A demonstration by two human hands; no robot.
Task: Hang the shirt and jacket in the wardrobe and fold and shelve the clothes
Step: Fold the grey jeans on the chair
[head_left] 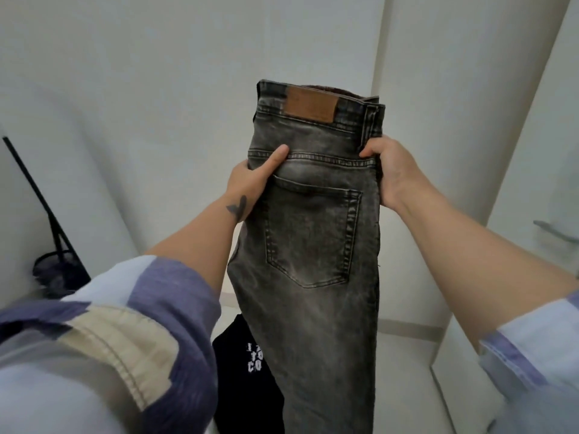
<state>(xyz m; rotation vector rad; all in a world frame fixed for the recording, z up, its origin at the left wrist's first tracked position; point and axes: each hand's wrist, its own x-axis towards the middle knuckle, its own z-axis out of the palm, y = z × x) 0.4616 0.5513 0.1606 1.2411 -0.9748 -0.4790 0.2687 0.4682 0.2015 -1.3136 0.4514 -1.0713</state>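
The person holds a pair of grey jeans (316, 233) up in the middle of the frame, already doubled lengthwise, one leg over the other, so that one back pocket and the brown leather patch (310, 104) at the waistband face the camera. The left hand (250, 180) grips the left edge of the jeans just below the waistband, its thumb lying flat over the seam above the pocket. The right hand (390, 170) grips the right edge at the same height, the fingers curled round the folded side. The legs hang straight down and leave the frame at the bottom, so I cannot tell where the hems are

Below the jeans, at the lower middle of the frame, lies a black garment (247, 371) with white letters on it – it rests on a pale surface and waits for its turn. A black stand with a mesh base (53, 261) is at the left edge

I judge that the step in hand is the folding of the jeans, and it is only half done. The next move probably calls for bringing the hanging legs up toward the waistband – once or twice – while the edges stay together, and then carrying the packet to a shelf. No shelf is clearly visible here
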